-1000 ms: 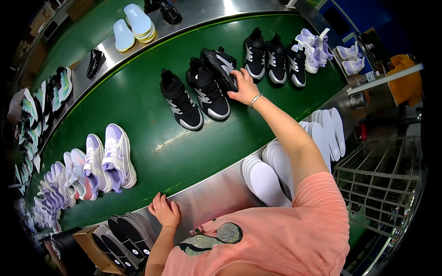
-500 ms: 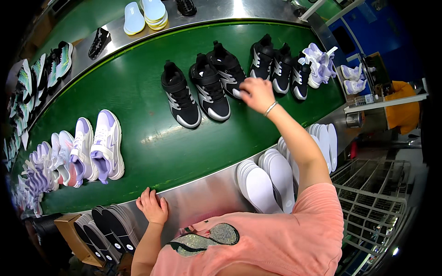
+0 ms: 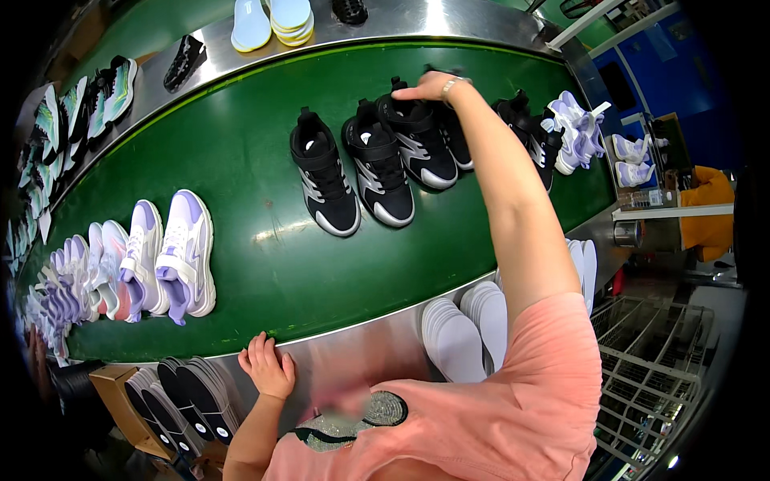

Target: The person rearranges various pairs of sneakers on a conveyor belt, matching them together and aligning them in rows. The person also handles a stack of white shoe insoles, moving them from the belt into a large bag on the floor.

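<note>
On green belt point(image 3: 241, 160): right hand point(image 3: 429, 86) stretched far, fingers pressed flat atop black sneaker point(image 3: 417, 140), 3rd in row. Left hand point(image 3: 267, 370) on steel edge point(image 3: 361, 361), fingers loosely curled. Risk imo: long reach, no real grip, so shoe could tip into neighbor sneaker point(image 3: 377, 168).

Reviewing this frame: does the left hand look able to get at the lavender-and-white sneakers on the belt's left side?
Probably yes. The left hand rests on the steel edge; only bare green belt lies between it and the lavender-and-white sneakers, with nothing blocking the way.
</note>
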The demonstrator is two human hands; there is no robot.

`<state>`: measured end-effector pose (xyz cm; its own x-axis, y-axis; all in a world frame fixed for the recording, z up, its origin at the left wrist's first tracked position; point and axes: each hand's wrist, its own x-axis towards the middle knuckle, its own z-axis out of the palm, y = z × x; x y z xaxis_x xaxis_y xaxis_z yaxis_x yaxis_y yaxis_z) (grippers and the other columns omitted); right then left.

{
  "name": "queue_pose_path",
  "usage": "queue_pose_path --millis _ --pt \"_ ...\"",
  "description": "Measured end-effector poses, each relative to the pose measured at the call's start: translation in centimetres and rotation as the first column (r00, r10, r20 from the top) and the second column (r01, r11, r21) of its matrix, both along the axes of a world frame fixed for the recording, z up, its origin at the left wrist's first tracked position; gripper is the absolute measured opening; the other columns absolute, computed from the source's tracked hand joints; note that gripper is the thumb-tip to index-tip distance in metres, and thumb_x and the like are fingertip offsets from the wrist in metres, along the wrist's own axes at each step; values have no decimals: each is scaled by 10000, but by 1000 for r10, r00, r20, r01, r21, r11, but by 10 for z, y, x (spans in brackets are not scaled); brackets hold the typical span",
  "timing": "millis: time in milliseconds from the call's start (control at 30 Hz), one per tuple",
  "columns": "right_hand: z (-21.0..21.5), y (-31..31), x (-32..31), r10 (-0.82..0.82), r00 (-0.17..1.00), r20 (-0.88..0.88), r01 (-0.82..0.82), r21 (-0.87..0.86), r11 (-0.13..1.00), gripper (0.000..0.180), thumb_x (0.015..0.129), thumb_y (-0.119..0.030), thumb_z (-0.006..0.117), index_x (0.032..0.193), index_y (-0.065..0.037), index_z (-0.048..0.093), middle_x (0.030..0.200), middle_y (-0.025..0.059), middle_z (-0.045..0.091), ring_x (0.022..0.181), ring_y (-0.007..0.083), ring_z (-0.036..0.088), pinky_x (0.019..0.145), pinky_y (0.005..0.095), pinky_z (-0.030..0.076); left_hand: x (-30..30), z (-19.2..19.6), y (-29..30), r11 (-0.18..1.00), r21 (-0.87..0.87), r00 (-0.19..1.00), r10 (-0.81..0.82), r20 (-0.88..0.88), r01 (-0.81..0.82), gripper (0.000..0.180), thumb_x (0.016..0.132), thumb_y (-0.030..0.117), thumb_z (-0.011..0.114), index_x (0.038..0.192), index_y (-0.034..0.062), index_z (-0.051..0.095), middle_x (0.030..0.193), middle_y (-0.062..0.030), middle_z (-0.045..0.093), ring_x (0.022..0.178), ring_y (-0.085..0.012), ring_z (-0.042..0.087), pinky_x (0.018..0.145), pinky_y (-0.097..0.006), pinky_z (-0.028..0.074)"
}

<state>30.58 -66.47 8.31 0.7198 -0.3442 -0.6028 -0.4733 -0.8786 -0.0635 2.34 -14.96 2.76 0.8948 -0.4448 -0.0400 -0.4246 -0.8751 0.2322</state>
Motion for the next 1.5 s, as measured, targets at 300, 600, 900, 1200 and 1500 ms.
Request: queue_pose_path --millis 300,600,900,1200,1500 --pt "28 10 -28 -45 991 -123 13 -248 969 437 705 -347 494 1097 -157 534 1204 54 456 1154 252 375 906 500 217 -2 -3 -1 999 -15 999 33 35 -33 395 693 260 486 1005 22 450 1097 -141 440 1058 -286 373 895 -462 205" --pt "51 16 -104 805 536 255 -581 -580 571 233 615 -144 555 841 -169 608 907 -34 580 881 149 487 834 380 277 -5 -1 -4 997 -64 998 41 44 -38 398 677 251 522 1002 31 454 1096 -134 439 1051 -273 377 894 -448 214" --pt "43 26 -166 996 94 10 -908 -409 90 150 614 -160 525 688 -120 650 981 -34 573 1023 134 450 848 347 309 -8 -5 -8 993 -106 996 50 75 -42 395 676 244 541 1003 37 460 1094 -127 439 1050 -264 378 897 -446 216" --pt "52 69 -125 572 440 692 -629 -218 747 194 667 -83 496 840 -80 584 861 82 572 827 263 520 737 353 423 -8 -5 -7 992 -115 995 54 84 -44 379 681 237 540 995 39 462 1078 -123 449 1039 -261 391 894 -439 225" --pt "13 130 -94 523 756 393 -549 -52 834 773 531 -252 736 1199 -234 347 1084 133 442 984 306 480 809 389 405 -13 -9 -16 997 -71 996 47 81 -41 398 690 260 520 1012 34 460 1092 -124 454 1052 -257 382 910 -445 212"
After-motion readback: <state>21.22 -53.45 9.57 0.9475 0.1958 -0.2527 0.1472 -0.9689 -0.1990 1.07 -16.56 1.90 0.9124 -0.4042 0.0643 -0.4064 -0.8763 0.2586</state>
